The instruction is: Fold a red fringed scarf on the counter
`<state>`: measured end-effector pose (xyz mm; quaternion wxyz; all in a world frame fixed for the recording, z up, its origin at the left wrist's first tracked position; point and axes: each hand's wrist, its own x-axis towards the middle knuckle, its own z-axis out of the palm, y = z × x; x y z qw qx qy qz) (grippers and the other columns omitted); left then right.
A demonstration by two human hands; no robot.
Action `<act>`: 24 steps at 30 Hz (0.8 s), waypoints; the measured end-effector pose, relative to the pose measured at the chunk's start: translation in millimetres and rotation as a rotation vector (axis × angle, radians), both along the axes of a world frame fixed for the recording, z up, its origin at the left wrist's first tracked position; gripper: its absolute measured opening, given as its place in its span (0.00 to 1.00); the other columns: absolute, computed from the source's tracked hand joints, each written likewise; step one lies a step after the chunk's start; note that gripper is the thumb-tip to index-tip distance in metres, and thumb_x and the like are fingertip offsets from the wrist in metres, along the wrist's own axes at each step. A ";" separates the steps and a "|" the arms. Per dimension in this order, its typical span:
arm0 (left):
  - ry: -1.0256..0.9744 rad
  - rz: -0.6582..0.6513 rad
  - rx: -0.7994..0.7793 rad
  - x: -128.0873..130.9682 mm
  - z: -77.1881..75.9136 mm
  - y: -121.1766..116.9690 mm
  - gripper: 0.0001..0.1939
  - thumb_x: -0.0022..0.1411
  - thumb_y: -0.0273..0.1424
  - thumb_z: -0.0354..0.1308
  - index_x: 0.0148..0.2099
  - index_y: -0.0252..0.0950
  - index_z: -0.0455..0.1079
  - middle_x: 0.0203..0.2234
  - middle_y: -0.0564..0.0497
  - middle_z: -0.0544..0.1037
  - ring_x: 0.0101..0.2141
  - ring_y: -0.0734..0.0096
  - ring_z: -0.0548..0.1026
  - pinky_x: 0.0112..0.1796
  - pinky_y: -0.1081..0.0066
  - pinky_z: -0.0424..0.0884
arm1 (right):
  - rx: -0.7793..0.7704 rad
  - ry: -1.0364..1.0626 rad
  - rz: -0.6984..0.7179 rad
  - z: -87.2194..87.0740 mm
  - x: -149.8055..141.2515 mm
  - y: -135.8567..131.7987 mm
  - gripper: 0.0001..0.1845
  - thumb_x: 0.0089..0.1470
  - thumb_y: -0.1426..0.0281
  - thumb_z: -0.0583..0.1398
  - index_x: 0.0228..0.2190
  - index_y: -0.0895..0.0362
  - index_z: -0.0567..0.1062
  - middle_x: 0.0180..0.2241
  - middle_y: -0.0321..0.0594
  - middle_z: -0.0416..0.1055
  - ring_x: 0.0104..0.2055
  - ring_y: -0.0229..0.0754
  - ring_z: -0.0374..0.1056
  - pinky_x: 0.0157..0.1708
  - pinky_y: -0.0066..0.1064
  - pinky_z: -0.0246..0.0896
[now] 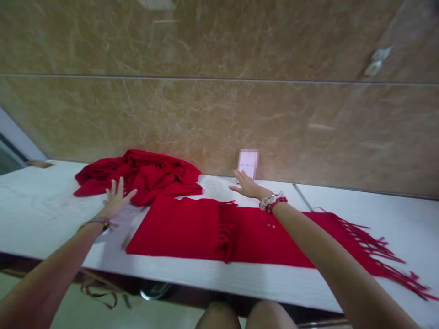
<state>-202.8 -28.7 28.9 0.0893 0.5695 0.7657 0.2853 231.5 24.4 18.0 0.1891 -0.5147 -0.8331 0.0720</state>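
A red fringed scarf (178, 228) lies flat along the white tabletop, its left part folded over so one fringe rests across the middle. The other fringe spreads out at the right end. Behind it on the left is a crumpled heap of red cloth (164, 176). My left hand (117, 198), fingers spread, is at the near edge of that heap and holds nothing. My right hand (248, 186) reaches over the scarf with fingers apart, at the lower part of a pale pink card or phone-like rectangle (247, 162) leaning on the wall. Whether it touches the rectangle I cannot tell.
A brown marble-look wall (206, 119) with a wall socket (377, 61) rises behind the white table (44, 205). A seam crosses the tabletop right of centre. Below the front edge are my knees (270, 315), a dangling strap (99, 292) and a dark round object (156, 290).
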 end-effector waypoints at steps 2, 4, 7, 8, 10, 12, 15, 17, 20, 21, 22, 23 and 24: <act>-0.023 -0.063 0.058 25.6 14.4 1.8 0.42 0.59 0.56 0.29 0.65 0.34 0.27 0.63 0.40 0.28 0.60 0.42 0.31 0.53 0.41 0.38 | 0.021 -0.045 -0.039 -2.0 38.4 -24.3 0.45 0.50 0.45 0.49 0.60 0.61 0.48 0.61 0.56 0.45 0.62 0.60 0.38 0.55 0.56 0.42; 0.005 -0.194 0.089 64.1 25.2 6.6 0.39 0.60 0.54 0.27 0.65 0.35 0.28 0.63 0.42 0.30 0.61 0.45 0.31 0.54 0.42 0.39 | 0.028 -0.089 -0.083 -7.0 67.3 -53.0 0.43 0.51 0.46 0.49 0.60 0.60 0.49 0.61 0.56 0.46 0.62 0.60 0.39 0.54 0.56 0.45; 0.221 -0.409 -0.021 134.4 23.4 6.5 0.34 0.62 0.50 0.29 0.65 0.37 0.39 0.64 0.45 0.35 0.61 0.47 0.33 0.54 0.43 0.41 | -0.026 -0.176 -0.156 -20.1 94.9 -97.6 0.39 0.54 0.49 0.48 0.59 0.58 0.51 0.61 0.55 0.46 0.62 0.59 0.40 0.52 0.56 0.49; 0.326 -0.498 -0.054 156.0 17.1 3.4 0.32 0.63 0.48 0.31 0.64 0.39 0.44 0.64 0.47 0.37 0.61 0.47 0.34 0.54 0.43 0.41 | -0.052 -0.209 -0.183 -25.4 102.0 -110.9 0.37 0.54 0.50 0.48 0.59 0.58 0.53 0.61 0.55 0.47 0.62 0.59 0.40 0.52 0.55 0.49; 0.476 -0.660 -0.081 188.6 -1.5 -5.3 0.29 0.62 0.46 0.35 0.63 0.43 0.47 0.63 0.48 0.41 0.61 0.49 0.38 0.54 0.44 0.46 | -0.076 -0.267 -0.225 -35.7 117.1 -132.8 0.33 0.56 0.53 0.48 0.58 0.58 0.55 0.60 0.53 0.49 0.62 0.56 0.43 0.53 0.54 0.48; 0.565 -0.729 -0.090 202.4 -21.7 -12.9 0.28 0.62 0.44 0.37 0.62 0.43 0.50 0.62 0.47 0.48 0.61 0.50 0.44 0.53 0.46 0.49 | -0.065 -0.304 -0.269 -43.2 136.5 -147.7 0.29 0.58 0.56 0.46 0.57 0.56 0.56 0.60 0.48 0.52 0.61 0.53 0.46 0.55 0.51 0.46; 0.571 -0.813 -0.050 193.9 -41.6 -14.6 0.28 0.62 0.40 0.35 0.61 0.38 0.54 0.60 0.46 0.56 0.59 0.56 0.52 0.53 0.51 0.53 | -0.051 -0.329 -0.379 -47.0 174.5 -160.4 0.26 0.60 0.59 0.45 0.57 0.54 0.57 0.60 0.44 0.52 0.61 0.49 0.46 0.56 0.49 0.46; 0.520 -0.847 0.006 180.0 -46.6 -9.6 0.28 0.62 0.39 0.33 0.60 0.38 0.56 0.58 0.48 0.60 0.57 0.59 0.57 0.54 0.55 0.55 | -0.044 -0.336 -0.458 -46.5 201.3 -165.2 0.25 0.60 0.61 0.46 0.57 0.55 0.57 0.60 0.45 0.52 0.62 0.49 0.45 0.55 0.49 0.47; 0.465 -0.922 0.061 159.7 -50.6 1.6 0.27 0.60 0.40 0.34 0.59 0.45 0.57 0.56 0.55 0.64 0.55 0.59 0.61 0.53 0.59 0.58 | -0.042 -0.362 -0.535 -44.9 234.6 -169.6 0.24 0.60 0.64 0.46 0.56 0.57 0.58 0.59 0.47 0.52 0.61 0.48 0.47 0.55 0.46 0.48; 0.453 -0.952 0.074 152.7 -53.1 5.7 0.27 0.60 0.41 0.34 0.59 0.48 0.57 0.55 0.57 0.65 0.54 0.59 0.63 0.53 0.59 0.60 | -0.049 -0.369 -0.550 -44.5 243.1 -170.5 0.23 0.60 0.66 0.45 0.56 0.57 0.59 0.59 0.49 0.53 0.61 0.48 0.48 0.55 0.46 0.49; 0.443 -0.976 0.089 144.8 -56.8 10.0 0.26 0.60 0.41 0.34 0.59 0.50 0.56 0.54 0.58 0.66 0.53 0.60 0.64 0.52 0.60 0.62 | -0.059 -0.371 -0.564 -43.9 250.4 -171.3 0.23 0.60 0.67 0.45 0.55 0.57 0.59 0.59 0.49 0.54 0.60 0.47 0.49 0.54 0.45 0.50; 0.446 -0.998 0.111 135.5 -61.5 14.6 0.25 0.60 0.41 0.35 0.59 0.53 0.54 0.53 0.59 0.67 0.52 0.60 0.65 0.50 0.59 0.63 | -0.068 -0.363 -0.586 -43.2 256.9 -172.1 0.22 0.60 0.67 0.44 0.55 0.56 0.60 0.58 0.48 0.55 0.60 0.47 0.50 0.53 0.46 0.51; 0.459 -1.005 0.150 124.9 -67.0 19.6 0.25 0.60 0.41 0.36 0.59 0.55 0.54 0.52 0.60 0.68 0.52 0.60 0.66 0.49 0.59 0.64 | -0.075 -0.348 -0.618 -42.2 262.6 -172.7 0.21 0.60 0.67 0.44 0.54 0.54 0.61 0.57 0.47 0.57 0.59 0.47 0.51 0.52 0.47 0.52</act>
